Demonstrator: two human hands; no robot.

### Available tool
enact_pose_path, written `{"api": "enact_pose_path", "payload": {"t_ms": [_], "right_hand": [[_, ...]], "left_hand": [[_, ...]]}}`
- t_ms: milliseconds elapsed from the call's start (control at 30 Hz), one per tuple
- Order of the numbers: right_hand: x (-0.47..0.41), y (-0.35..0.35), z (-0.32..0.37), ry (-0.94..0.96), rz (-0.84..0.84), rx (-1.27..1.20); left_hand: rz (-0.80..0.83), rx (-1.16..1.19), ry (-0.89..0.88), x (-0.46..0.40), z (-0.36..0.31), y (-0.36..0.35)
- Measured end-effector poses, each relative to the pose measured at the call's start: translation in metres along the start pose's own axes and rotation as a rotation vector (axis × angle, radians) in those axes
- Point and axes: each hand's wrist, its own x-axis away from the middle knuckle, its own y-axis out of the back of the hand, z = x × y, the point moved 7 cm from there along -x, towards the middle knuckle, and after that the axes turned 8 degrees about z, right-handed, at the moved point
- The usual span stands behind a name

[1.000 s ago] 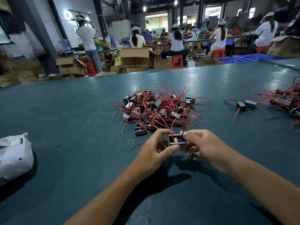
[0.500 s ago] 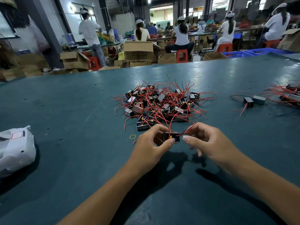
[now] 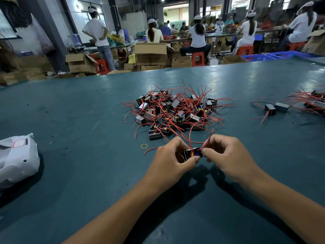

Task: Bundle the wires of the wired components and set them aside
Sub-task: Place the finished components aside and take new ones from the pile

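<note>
My left hand (image 3: 173,159) holds a small black wired component (image 3: 191,153) with yellow and blue parts inside, just above the green table (image 3: 79,138). Fingertips of my right hand (image 3: 226,154) pinch its red wires (image 3: 207,143) right beside the component. Behind both hands lies a heap of several like components (image 3: 173,111) with tangled red wires. A yellow rubber band (image 3: 144,146) lies on the table left of my left hand.
At the right edge lies a second group of components (image 3: 314,103), with two loose ones (image 3: 277,108) in front of it. A white plastic shell (image 3: 16,158) rests at the left. Beyond the table's far edge are cardboard boxes (image 3: 151,53) and seated workers.
My right hand has shifted from the component's side to its red wires, pinching them. Both hands stay close together in front of the heap.
</note>
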Motion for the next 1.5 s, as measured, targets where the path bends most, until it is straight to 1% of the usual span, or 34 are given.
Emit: {"api": "enact_pose_path", "payload": {"t_ms": [67, 167, 233, 333, 400, 467, 500, 567, 700, 800, 867, 933, 967, 1000, 1033, 1133, 1200, 1267, 1367, 1500], "right_hand": [[-0.001, 0.000, -0.004, -0.037, -0.042, -0.042], [-0.001, -0.001, -0.006, -0.089, -0.070, -0.214], [-0.002, 0.004, -0.011, -0.131, -0.119, -0.332], [-0.004, 0.016, -0.015, -0.153, -0.180, -0.431], [-0.006, 0.019, -0.017, -0.164, -0.166, -0.502], [-0.009, 0.018, -0.018, -0.166, -0.087, -0.511], [-0.010, 0.016, -0.019, -0.164, -0.033, -0.472], [-0.010, 0.015, -0.019, -0.142, 0.045, -0.303], [-0.010, 0.015, -0.017, -0.090, 0.089, 0.056], [-0.007, 0.009, -0.013, -0.043, 0.115, 0.232], [-0.007, 0.004, -0.008, 0.008, 0.161, 0.257], [-0.005, 0.000, -0.002, 0.073, 0.225, 0.252], [-0.004, -0.002, 0.001, 0.104, 0.253, 0.248], [-0.003, -0.004, 0.003, 0.126, 0.276, 0.246], [-0.003, -0.005, 0.004, 0.143, 0.293, 0.248], [-0.001, -0.008, 0.007, 0.181, 0.336, 0.266], [0.000, -0.008, 0.009, 0.207, 0.352, 0.278], [0.000, -0.008, 0.010, 0.228, 0.354, 0.296], [0.000, -0.006, 0.011, 0.237, 0.343, 0.316], [0.000, 0.000, 0.011, 0.236, 0.324, 0.331]], "left_hand": [[-0.015, 0.002, 0.002, 0.001, -0.001, 0.000], [-0.041, 0.017, 0.006, 0.002, -0.002, 0.001], [-0.048, 0.028, 0.012, 0.002, -0.002, 0.002], [-0.039, 0.025, 0.024, 0.001, 0.001, 0.003], [-0.025, 0.009, 0.040, 0.001, 0.004, 0.004], [-0.013, -0.016, 0.067, 0.000, 0.009, 0.006], [-0.004, -0.028, 0.088, -0.002, 0.013, 0.007], [0.023, -0.052, 0.146, -0.004, 0.022, 0.009], [0.064, -0.134, 0.259, -0.007, 0.037, 0.017], [0.081, -0.277, 0.272, -0.004, 0.038, 0.025], [-0.010, -0.388, 0.175, -0.002, 0.025, 0.034], [-0.159, -0.433, -0.022, -0.001, 0.002, 0.041], [-0.201, -0.430, -0.106, 0.000, -0.008, 0.041], [-0.203, -0.415, -0.162, 0.000, -0.015, 0.038], [-0.171, -0.388, -0.191, 0.000, -0.019, 0.032], [-0.008, -0.299, -0.153, -0.003, -0.010, 0.013], [0.057, -0.270, -0.106, -0.006, 0.000, 0.006], [0.077, -0.279, -0.072, -0.008, 0.007, 0.004], [0.094, -0.315, -0.068, -0.007, 0.009, 0.002], [0.087, -0.299, -0.037, -0.007, 0.010, 0.005]]}}
